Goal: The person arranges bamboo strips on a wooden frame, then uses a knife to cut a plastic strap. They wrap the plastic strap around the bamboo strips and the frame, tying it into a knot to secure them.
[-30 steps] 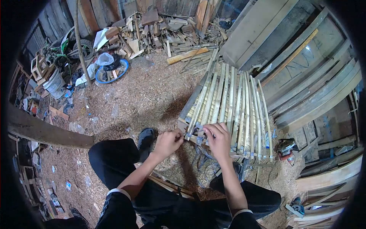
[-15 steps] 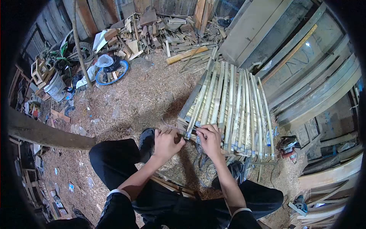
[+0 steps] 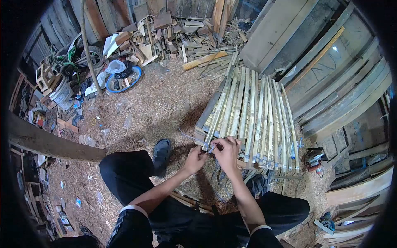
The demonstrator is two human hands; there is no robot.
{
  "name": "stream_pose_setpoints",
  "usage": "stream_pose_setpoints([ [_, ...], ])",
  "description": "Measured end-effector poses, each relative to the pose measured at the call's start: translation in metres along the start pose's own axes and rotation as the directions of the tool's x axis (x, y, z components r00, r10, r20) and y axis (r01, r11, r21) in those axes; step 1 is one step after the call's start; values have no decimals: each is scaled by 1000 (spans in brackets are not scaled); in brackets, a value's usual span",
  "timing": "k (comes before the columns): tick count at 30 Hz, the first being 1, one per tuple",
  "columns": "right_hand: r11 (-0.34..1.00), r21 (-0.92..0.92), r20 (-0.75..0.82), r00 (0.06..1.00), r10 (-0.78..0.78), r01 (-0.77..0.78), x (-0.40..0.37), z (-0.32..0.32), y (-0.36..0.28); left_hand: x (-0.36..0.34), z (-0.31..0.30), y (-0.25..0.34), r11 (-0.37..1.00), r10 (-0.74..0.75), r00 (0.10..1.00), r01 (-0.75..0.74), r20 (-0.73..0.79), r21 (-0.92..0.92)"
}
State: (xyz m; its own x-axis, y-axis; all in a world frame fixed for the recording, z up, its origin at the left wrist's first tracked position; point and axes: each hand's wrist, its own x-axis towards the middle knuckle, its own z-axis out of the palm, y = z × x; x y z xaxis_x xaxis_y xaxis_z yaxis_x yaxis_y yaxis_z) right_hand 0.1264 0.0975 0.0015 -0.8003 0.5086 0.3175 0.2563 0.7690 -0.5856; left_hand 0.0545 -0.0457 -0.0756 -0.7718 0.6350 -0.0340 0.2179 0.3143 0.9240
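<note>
A stack of pale wooden slats [image 3: 244,111] lies in front of me, side by side over a frame. At its near left corner my left hand [image 3: 195,159] is closed at the end of a slat, with its fingertips on a thin grey strip [image 3: 199,140]. My right hand [image 3: 226,151] touches the same corner just to the right, its thumb and forefinger pinched on the strip's other part. The two hands are close together. What lies between the fingertips is small and partly hidden.
A pile of wood offcuts [image 3: 165,37] lies at the back. A blue basin [image 3: 124,82] with bags and a white bucket [image 3: 62,94] stand at the left. Curved boards [image 3: 347,99] lean at the right, near a red tool [image 3: 315,165]. A wooden beam [image 3: 53,140] crosses the left side.
My left hand has moved down and a little right, its fingers now below the slat end. My right hand has turned and drawn closer to it. My left foot shows more fully.
</note>
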Motion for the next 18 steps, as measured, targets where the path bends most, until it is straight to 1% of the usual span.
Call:
stream_pose_setpoints([
  [1,1000,-2,1,1000,-4,4,-1,0,0,1,3,-5,1000,1,1000,-1,-4,-3],
  [3,1000,-9,46,999,26,-26,-2,-1,-1,3,6,-11,992,103,994,-101,-22,76],
  [4,1000,-10,49,999,23,-22,-1,-2,-1,5,5,-13,992,101,994,-99,-27,75],
  [6,1000,28,76,997,0,-2,-1,-5,0,9,2,-16,994,-64,997,60,41,89],
  [7,1000,27,78,997,1,-3,0,-8,2,9,-1,-18,994,-65,997,61,42,87],
  [9,994,99,58,997,-41,35,4,-14,4,11,-11,-17,995,-103,991,104,88,1],
  [10,994,101,60,997,-41,35,4,-18,4,11,-16,-14,994,-105,991,105,86,2],
  [12,996,76,96,994,-60,53,4,-29,6,8,-25,-9,985,-174,983,172,63,27],
  [13,996,80,119,991,-56,47,2,-30,8,7,-24,-17,983,-186,983,186,12,-1],
  [14,996,79,120,991,-56,47,1,-31,9,7,-27,-21,982,-186,982,186,13,-2],
  [16,992,62,113,987,-115,109,-1,-36,2,5,-40,-15,963,-259,966,259,0,75],
  [17,992,63,116,987,-115,108,-1,-34,2,5,-41,-24,956,-291,957,291,11,39],
  [18,988,42,109,982,-153,150,-1,-30,3,3,-46,-19,955,-293,956,293,10,39],
])
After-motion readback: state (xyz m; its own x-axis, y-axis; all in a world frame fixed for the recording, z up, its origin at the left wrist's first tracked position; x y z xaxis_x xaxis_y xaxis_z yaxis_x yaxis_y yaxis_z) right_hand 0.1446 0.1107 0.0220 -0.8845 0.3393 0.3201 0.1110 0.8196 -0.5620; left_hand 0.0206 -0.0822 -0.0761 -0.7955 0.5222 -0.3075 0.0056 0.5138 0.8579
